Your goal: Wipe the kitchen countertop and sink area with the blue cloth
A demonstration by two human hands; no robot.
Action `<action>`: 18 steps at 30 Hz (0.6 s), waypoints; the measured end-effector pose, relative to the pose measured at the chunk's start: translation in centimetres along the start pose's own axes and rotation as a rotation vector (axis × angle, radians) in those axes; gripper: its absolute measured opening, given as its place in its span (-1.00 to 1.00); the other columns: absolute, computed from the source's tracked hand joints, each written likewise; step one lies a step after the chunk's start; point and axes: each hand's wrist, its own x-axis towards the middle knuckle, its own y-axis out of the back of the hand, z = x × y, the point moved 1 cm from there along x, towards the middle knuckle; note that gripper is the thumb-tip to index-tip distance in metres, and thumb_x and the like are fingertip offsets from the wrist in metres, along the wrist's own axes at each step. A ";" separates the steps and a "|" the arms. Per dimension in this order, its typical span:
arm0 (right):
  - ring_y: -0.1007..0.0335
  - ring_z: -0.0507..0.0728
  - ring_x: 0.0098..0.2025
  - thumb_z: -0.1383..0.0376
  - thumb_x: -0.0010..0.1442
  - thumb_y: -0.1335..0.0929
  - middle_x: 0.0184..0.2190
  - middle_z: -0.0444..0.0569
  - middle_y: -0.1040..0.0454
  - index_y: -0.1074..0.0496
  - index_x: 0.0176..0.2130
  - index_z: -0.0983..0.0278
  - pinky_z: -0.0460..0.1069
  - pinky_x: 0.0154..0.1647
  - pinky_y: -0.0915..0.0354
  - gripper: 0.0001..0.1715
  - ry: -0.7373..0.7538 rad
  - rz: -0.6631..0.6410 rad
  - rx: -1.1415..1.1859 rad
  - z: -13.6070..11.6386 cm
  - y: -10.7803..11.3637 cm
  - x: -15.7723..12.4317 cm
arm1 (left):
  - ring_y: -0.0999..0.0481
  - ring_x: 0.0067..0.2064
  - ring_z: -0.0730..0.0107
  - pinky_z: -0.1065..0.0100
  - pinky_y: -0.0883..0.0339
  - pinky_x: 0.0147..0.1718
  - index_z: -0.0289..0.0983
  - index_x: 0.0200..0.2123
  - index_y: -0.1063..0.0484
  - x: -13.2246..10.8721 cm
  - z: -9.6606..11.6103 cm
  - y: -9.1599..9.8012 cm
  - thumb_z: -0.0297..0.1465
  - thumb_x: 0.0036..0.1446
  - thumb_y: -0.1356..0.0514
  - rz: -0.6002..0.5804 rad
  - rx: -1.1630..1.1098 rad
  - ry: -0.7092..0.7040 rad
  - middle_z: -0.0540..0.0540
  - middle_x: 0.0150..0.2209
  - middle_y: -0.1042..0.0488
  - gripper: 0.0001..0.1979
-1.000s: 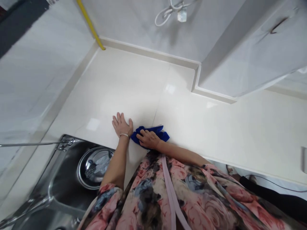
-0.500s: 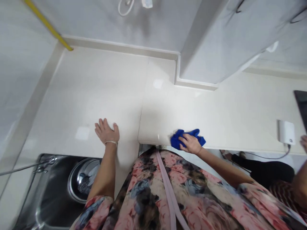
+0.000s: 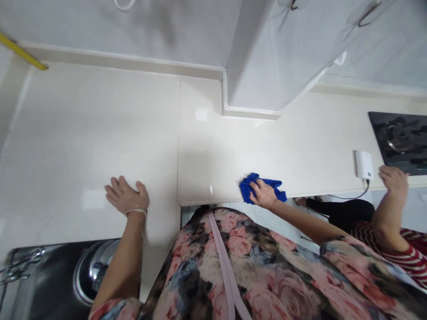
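A crumpled blue cloth [image 3: 275,183] lies at the front edge of the cream countertop [image 3: 143,120]. My right hand [image 3: 263,194] grips it from above, fingers bent into the fabric and pressing it on the surface. Off to the left, my left hand [image 3: 127,195] rests flat on the counter with its fingers spread and nothing in it. A thin bracelet [image 3: 136,212] circles that wrist. The counter's seam line runs between my two hands.
A dark sink [image 3: 53,275] with a metal basin [image 3: 88,271] and tap [image 3: 23,266] is at lower left. Rightward are a white box with a cable [image 3: 363,164], a black hob [image 3: 400,142] and another person's hand [image 3: 394,178]. A wall pillar [image 3: 260,66] juts out behind.
The view has turned to the right, bringing the hob and more of the other person into sight. My right hand still holds the cloth at the edge; my left hand stays flat.
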 end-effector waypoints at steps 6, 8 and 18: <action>-0.34 0.26 0.04 0.17 0.41 -0.25 0.08 0.21 -0.42 -0.39 0.25 0.29 0.07 -0.08 -0.36 -0.48 0.231 -0.037 0.060 -8.8 1.3 4.2 | 0.18 0.54 -0.23 -0.21 0.31 0.46 -0.49 0.45 -0.10 -0.1 0.3 0.1 -0.11 0.36 -0.05 0.004 0.025 -0.016 -0.44 0.50 -0.02 -0.24; -0.33 0.23 0.01 0.15 0.43 -0.24 0.07 0.17 -0.41 -0.36 0.26 0.28 0.06 -0.10 -0.34 -0.50 0.307 -0.032 0.076 -11.9 2.0 5.6 | 0.18 0.53 -0.25 -0.23 0.31 0.46 -0.51 0.45 -0.09 0.0 0.4 0.3 -0.12 0.38 -0.04 -0.006 0.023 -0.013 -0.45 0.50 0.00 -0.24; -0.33 0.19 0.00 0.13 0.47 -0.20 0.13 0.06 -0.42 -0.34 0.27 0.15 0.02 -0.11 -0.29 -0.53 0.482 0.157 0.136 -20.3 2.3 8.2 | 0.08 0.52 -0.28 -0.22 0.19 0.46 -0.41 0.44 -0.12 0.3 1.4 1.0 -0.03 0.32 0.06 -0.025 0.095 0.002 -0.37 0.50 -0.05 -0.22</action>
